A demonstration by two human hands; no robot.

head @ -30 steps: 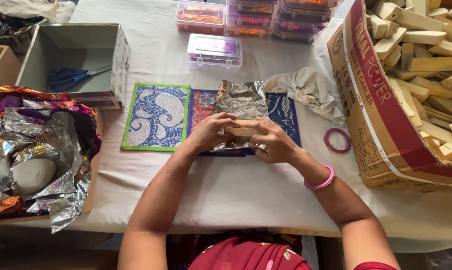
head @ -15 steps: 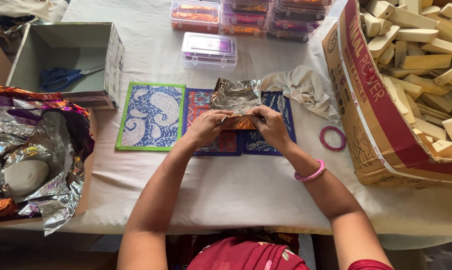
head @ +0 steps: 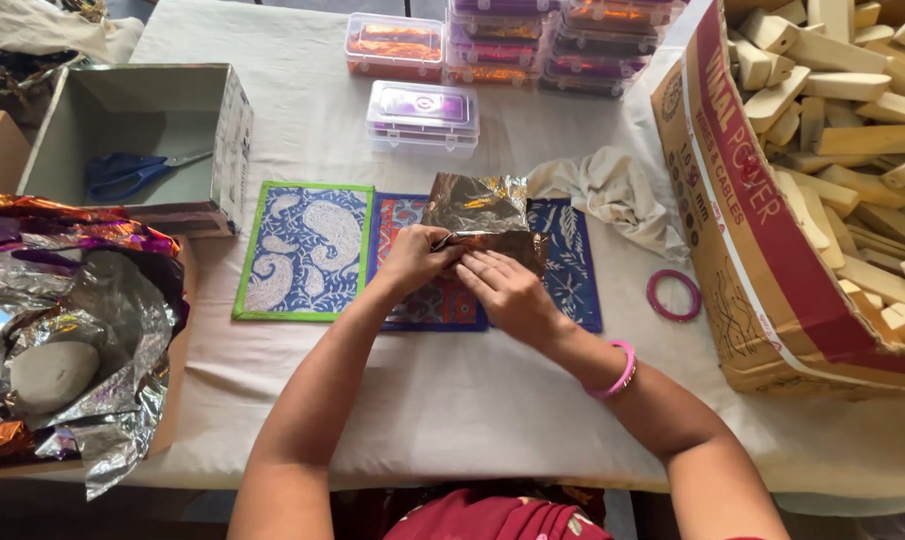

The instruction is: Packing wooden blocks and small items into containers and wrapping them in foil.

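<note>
Cardboard carton (head: 772, 290) at 3 o'clock, full of pale wooden blocks (head: 852, 120). Grey box (head: 132, 120) at 10 holds blue scissors (head: 132, 172). Lidded clear cases (head: 422, 115) at 12. Both hands, left hand (head: 412, 262) and right hand (head: 507, 290), together, pinching crinkled silver foil (head: 477, 212) mid-worktop (head: 452, 400), over patterned mats (head: 307, 250). Near edge bare cloth.

Craft workshop; wood-block carton (head: 772, 250), foil heap (head: 82, 330).
</note>
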